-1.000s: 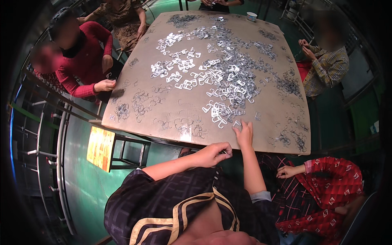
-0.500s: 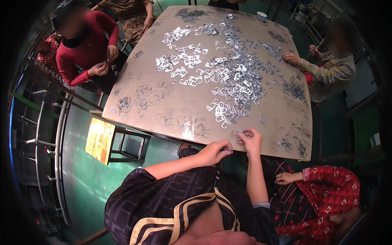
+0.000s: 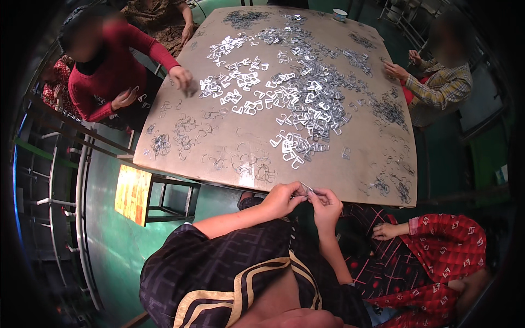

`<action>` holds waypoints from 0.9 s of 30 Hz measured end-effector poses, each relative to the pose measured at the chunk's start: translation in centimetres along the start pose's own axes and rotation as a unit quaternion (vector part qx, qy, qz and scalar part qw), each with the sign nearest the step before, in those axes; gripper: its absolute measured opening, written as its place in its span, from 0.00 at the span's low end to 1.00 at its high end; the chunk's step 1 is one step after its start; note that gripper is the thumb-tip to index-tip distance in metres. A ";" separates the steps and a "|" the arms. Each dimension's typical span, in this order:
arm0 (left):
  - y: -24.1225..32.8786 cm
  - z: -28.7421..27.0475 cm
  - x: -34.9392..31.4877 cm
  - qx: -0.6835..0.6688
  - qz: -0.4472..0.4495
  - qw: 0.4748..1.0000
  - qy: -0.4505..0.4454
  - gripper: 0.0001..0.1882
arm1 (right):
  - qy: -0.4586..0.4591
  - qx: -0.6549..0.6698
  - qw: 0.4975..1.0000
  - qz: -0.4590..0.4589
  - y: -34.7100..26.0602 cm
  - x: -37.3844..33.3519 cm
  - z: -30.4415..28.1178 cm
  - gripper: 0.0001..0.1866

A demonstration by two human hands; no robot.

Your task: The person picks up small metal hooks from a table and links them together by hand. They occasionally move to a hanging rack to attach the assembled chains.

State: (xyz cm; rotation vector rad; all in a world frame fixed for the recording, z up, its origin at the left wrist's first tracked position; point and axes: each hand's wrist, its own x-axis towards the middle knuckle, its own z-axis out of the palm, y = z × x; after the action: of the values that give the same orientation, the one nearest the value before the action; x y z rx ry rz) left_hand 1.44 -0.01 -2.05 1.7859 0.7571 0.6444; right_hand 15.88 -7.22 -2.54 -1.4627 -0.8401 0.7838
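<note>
My left hand [image 3: 284, 200] and my right hand [image 3: 326, 209] meet just in front of the table's near edge, fingertips almost touching. Both are closed. Between them shows a small, pale metal hook [image 3: 308, 187], pinched by my right fingers. What my left fingers pinch is hidden by them. Beyond my hands, a heap of shiny, flat metal hooks [image 3: 320, 109] runs along the brown table [image 3: 339, 177]. Loose thin dark wire pieces [image 3: 257, 164] lie scattered nearer the front edge, ahead of my left hand.
At the left a person in red [image 3: 112, 68] reaches over the table. Someone in a checked shirt [image 3: 448, 87] works at the right. Beside me at the lower right sits a person in a red patterned sleeve [image 3: 445, 246]. A wooden stool [image 3: 133, 194] stands left; a white cup [image 3: 339, 15] is far back.
My right hand has come back from the tabletop to my left hand, bringing the metal hook. The person in red has stretched one hand out over the table toward the hooks.
</note>
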 end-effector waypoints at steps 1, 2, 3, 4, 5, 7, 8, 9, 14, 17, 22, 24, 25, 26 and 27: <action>0.1 -0.2 0.0 0.005 0.008 1.000 0.003 0.06 | 0.011 -0.038 0.999 -0.030 0.2 -0.3 0.1 0.05; 0.3 -0.6 0.0 -0.017 -0.011 1.000 -0.014 0.06 | 0.011 -0.053 0.998 -0.043 0.1 -0.5 0.1 0.05; -0.1 -1.3 0.0 0.017 -0.008 1.000 -0.014 0.06 | 0.012 -0.067 0.996 -0.056 -0.1 -0.8 0.1 0.04; -0.7 -2.3 0.2 0.051 -0.004 0.999 -0.014 0.06 | 0.014 -0.082 0.994 -0.069 -0.3 -1.0 0.0 0.04; -1.5 -3.4 0.4 0.085 0.000 0.996 -0.015 0.06 | 0.016 -0.088 0.993 -0.079 -0.6 -1.1 0.0 0.04; -4.5 -6.3 1.2 0.300 -0.023 0.947 0.114 0.04 | 0.022 -0.101 0.990 -0.096 -1.2 -1.4 -0.2 0.04; -5.7 -8.1 1.7 0.410 -0.052 0.900 0.138 0.05 | 0.018 -0.113 0.988 -0.102 -1.3 -1.5 -0.4 0.04; -6.8 -9.3 1.8 0.514 -0.082 0.838 0.162 0.05 | 0.011 -0.123 0.986 -0.108 -1.4 -1.7 -0.5 0.04; -10.2 -10.6 2.3 0.605 -0.126 0.780 0.101 0.07 | -0.008 -0.152 0.982 -0.116 -2.0 -2.2 -0.7 0.05; -9.5 -10.2 3.2 0.585 -0.139 0.794 0.088 0.07 | 0.003 -0.147 0.983 -0.113 -1.7 -2.3 -0.6 0.04; -9.8 -10.4 3.1 0.593 -0.089 0.796 0.080 0.06 | 0.008 -0.136 0.985 -0.109 -1.5 -2.4 -0.6 0.03; -10.3 -10.9 3.3 0.581 -0.101 0.805 0.066 0.06 | 0.011 -0.128 0.987 -0.100 -1.6 -2.5 -0.7 0.03; -10.6 -11.3 3.4 0.574 -0.107 0.810 0.058 0.06 | 0.012 -0.125 0.987 -0.096 -1.7 -2.6 -0.7 0.04; -11.0 -11.8 3.5 0.570 -0.116 0.811 0.061 0.06 | 0.013 -0.122 0.988 -0.092 -1.7 -2.6 -0.7 0.04; -11.6 -12.3 3.6 0.566 -0.125 0.813 0.064 0.06 | 0.009 -0.112 0.989 -0.094 -1.6 -2.4 -0.6 0.04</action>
State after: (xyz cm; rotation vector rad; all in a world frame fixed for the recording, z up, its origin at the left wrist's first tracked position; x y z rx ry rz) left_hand -7.40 13.14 -8.94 2.6252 1.6658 0.0691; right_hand 15.09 -9.61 -0.97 -1.5571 -1.0620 0.5476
